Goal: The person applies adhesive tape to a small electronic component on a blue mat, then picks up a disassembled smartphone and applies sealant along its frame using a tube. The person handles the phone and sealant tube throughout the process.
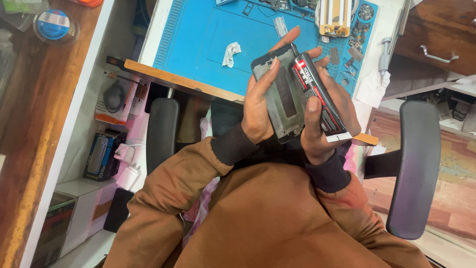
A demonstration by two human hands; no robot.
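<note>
Phone frame (280,97) gripped in left hand (259,106); right hand (325,124) clasps glue tube (317,94) above it.

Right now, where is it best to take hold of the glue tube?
Probably by its flat black body, from the right side, where the right hand already wraps it. The narrow nozzle points away over the phone frame, so leave that end free.
</note>
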